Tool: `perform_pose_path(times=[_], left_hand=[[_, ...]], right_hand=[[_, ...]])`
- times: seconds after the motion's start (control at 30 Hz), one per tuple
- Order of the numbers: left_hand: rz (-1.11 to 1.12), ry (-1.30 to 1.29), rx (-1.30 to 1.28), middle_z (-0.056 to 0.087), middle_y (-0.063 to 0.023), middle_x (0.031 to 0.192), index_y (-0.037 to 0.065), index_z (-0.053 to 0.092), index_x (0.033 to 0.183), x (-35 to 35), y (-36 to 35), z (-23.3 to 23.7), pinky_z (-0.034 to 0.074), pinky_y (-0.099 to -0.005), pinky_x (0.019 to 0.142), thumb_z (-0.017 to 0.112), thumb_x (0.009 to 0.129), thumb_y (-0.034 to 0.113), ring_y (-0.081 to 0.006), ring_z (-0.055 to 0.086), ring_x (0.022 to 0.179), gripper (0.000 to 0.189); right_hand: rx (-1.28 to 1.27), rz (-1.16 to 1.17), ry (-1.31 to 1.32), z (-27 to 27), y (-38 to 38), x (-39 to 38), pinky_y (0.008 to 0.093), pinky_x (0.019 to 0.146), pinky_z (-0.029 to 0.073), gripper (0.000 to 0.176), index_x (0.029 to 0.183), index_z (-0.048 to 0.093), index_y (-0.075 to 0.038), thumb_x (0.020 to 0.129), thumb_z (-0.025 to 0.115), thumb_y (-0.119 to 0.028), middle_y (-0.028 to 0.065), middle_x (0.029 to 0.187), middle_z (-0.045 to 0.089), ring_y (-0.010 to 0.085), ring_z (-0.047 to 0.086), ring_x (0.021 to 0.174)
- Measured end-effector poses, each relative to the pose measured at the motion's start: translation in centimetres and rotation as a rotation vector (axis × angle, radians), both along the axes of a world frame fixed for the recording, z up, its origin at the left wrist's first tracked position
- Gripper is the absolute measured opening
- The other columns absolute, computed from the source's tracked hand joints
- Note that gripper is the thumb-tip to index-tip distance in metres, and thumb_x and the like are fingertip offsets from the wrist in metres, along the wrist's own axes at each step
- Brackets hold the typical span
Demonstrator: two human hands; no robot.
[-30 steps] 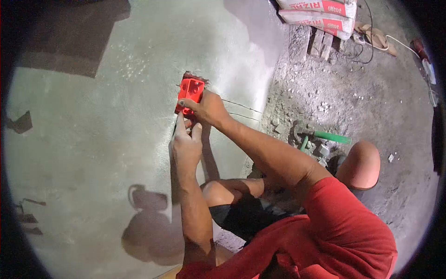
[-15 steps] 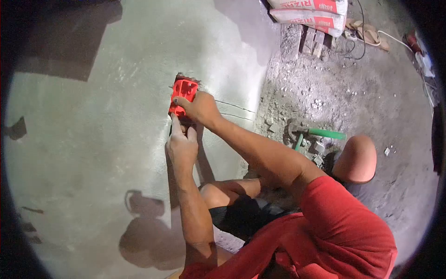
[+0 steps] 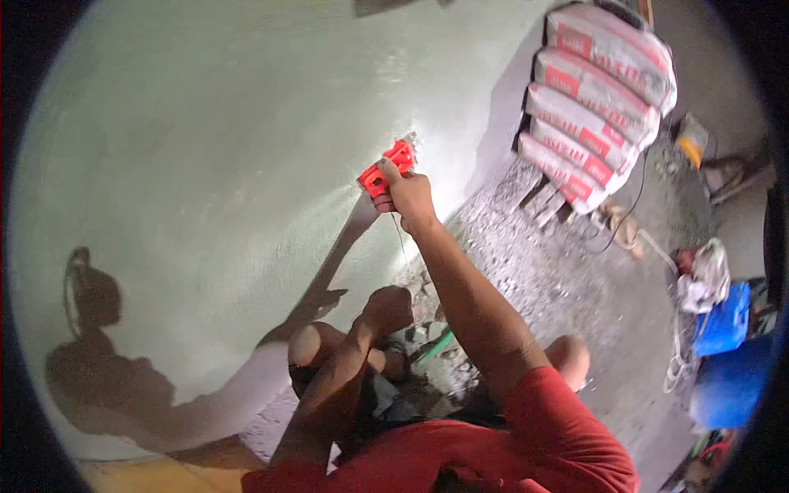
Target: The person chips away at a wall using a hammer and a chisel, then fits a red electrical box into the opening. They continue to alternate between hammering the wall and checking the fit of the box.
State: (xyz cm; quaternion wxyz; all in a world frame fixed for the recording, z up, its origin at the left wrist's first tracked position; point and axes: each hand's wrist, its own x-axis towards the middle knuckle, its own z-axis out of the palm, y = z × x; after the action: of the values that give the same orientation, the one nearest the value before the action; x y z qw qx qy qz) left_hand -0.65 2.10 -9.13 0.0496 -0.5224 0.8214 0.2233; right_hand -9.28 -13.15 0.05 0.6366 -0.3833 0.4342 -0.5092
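My right hand (image 3: 409, 195) is closed on a red plastic electrical box (image 3: 398, 154), pressing it at a broken-edged opening in the grey-green plastered wall (image 3: 246, 131). My thumb lies across the box's open front. Lower down, away from the wall opening, my left hand (image 3: 387, 310) is in dim light near my knee, its fingers too dark and blurred to make out. Close to it a green tool handle (image 3: 436, 347) lies among broken rubble (image 3: 427, 329) on the floor; the tool's head is hidden.
Stacked red-and-white cement bags (image 3: 592, 107) stand on wooden slats by the wall. A cord (image 3: 631, 222) trails past a pair of sandals (image 3: 622, 223). At the right are a blue container (image 3: 723, 319) and a white plastic bag (image 3: 705, 275). Rubble covers the floor along the wall.
My left hand has come off the red electrical box and dropped toward my knee. My right hand still holds the box at the wall. The view has turned, showing more bags.
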Motion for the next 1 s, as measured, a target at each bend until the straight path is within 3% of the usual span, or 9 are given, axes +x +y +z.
perform_pose_path(times=[0.1, 0.27, 0.33, 0.43, 0.6, 0.77, 0.87, 0.97, 1.0], left_hand=[[0.021, 0.259, 0.134, 0.067, -0.0278, 0.076, -0.005, 0.068, 0.072, -1.1, 1.3, -0.6, 0.054, -0.0487, 0.076, 0.057, 0.085, 0.025, -0.0428, 0.068, 0.076, 0.036], [-0.017, 0.215, 0.062, 0.069, -0.0262, 0.078, -0.005, 0.071, 0.078, -1.3, 2.0, 5.6, 0.054, -0.0490, 0.078, 0.059, 0.085, 0.027, -0.0394, 0.070, 0.079, 0.035], [0.056, 0.225, 0.229, 0.069, -0.0263, 0.079, -0.004, 0.072, 0.082, -0.8, 1.6, 7.0, 0.054, -0.0491, 0.078, 0.060, 0.084, 0.026, -0.0393, 0.070, 0.080, 0.032], [0.020, 0.276, -0.003, 0.067, -0.0257, 0.071, -0.008, 0.068, 0.078, -0.5, 0.9, 4.4, 0.054, -0.0475, 0.074, 0.061, 0.089, 0.038, -0.0396, 0.069, 0.072, 0.048], [0.018, 0.319, 0.081, 0.067, -0.0285, 0.076, -0.009, 0.068, 0.079, -0.4, 0.9, 5.6, 0.053, -0.0492, 0.075, 0.062, 0.088, 0.035, -0.0414, 0.069, 0.075, 0.045], [-0.047, 0.325, -0.076, 0.067, -0.0260, 0.072, -0.009, 0.068, 0.080, -0.2, 1.1, 3.5, 0.054, -0.0480, 0.076, 0.062, 0.088, 0.034, -0.0388, 0.070, 0.074, 0.044], [-0.021, 0.324, 0.027, 0.067, -0.0246, 0.071, -0.008, 0.068, 0.081, -0.3, 1.3, 5.6, 0.053, -0.0480, 0.077, 0.062, 0.088, 0.035, -0.0385, 0.070, 0.074, 0.044], [0.023, 0.406, 0.033, 0.067, -0.0291, 0.080, -0.006, 0.071, 0.082, -0.8, 0.8, 1.0, 0.054, -0.0501, 0.080, 0.063, 0.082, 0.030, -0.0428, 0.069, 0.081, 0.036], [0.008, 0.309, 0.069, 0.066, -0.0295, 0.080, -0.007, 0.070, 0.080, -0.8, 1.2, 5.5, 0.054, -0.0503, 0.079, 0.063, 0.081, 0.028, -0.0427, 0.068, 0.080, 0.035]], right_hand=[[0.006, 0.001, -0.016, 0.4, 0.3, 0.1, 0.0292, 0.049, 0.056, 0.043, 0.096, 0.065, 0.007, 0.094, 0.066, -0.037, 0.0126, 0.077, 0.069, 0.0179, 0.065, 0.055], [0.029, -0.007, -0.005, 0.5, 0.4, 0.6, 0.0300, 0.049, 0.056, 0.040, 0.091, 0.066, 0.004, 0.095, 0.063, -0.035, 0.0129, 0.074, 0.068, 0.0187, 0.064, 0.052], [0.016, 0.008, 0.017, 0.5, 0.4, 0.6, 0.0313, 0.052, 0.057, 0.043, 0.093, 0.065, 0.005, 0.095, 0.063, -0.038, 0.0138, 0.075, 0.068, 0.0200, 0.065, 0.055], [0.011, 0.027, 0.020, 0.4, 0.4, 0.5, 0.0326, 0.055, 0.058, 0.047, 0.095, 0.065, 0.006, 0.096, 0.062, -0.041, 0.0145, 0.075, 0.068, 0.0217, 0.066, 0.058], [0.004, 0.039, 0.024, 0.3, 0.3, 0.2, 0.0331, 0.056, 0.058, 0.049, 0.094, 0.065, 0.006, 0.096, 0.061, -0.043, 0.0147, 0.075, 0.068, 0.0225, 0.066, 0.058], [0.014, 0.050, 0.044, -0.1, -0.2, 0.3, 0.0338, 0.057, 0.058, 0.050, 0.094, 0.066, 0.005, 0.097, 0.059, -0.045, 0.0145, 0.075, 0.068, 0.0229, 0.067, 0.059], [0.021, 0.047, 0.024, 0.5, 0.2, 0.5, 0.0335, 0.056, 0.058, 0.050, 0.093, 0.066, 0.005, 0.097, 0.059, -0.045, 0.0144, 0.075, 0.068, 0.0230, 0.066, 0.058], [0.035, 0.024, 0.003, 0.3, -0.1, 0.5, 0.0333, 0.050, 0.055, 0.046, 0.087, 0.065, 0.006, 0.095, 0.062, -0.039, 0.0132, 0.072, 0.066, 0.0205, 0.063, 0.053], [0.030, -0.006, 0.004, 0.1, -0.3, 0.6, 0.0333, 0.049, 0.053, 0.046, 0.086, 0.065, 0.007, 0.094, 0.063, -0.038, 0.0131, 0.070, 0.065, 0.0201, 0.062, 0.053]])
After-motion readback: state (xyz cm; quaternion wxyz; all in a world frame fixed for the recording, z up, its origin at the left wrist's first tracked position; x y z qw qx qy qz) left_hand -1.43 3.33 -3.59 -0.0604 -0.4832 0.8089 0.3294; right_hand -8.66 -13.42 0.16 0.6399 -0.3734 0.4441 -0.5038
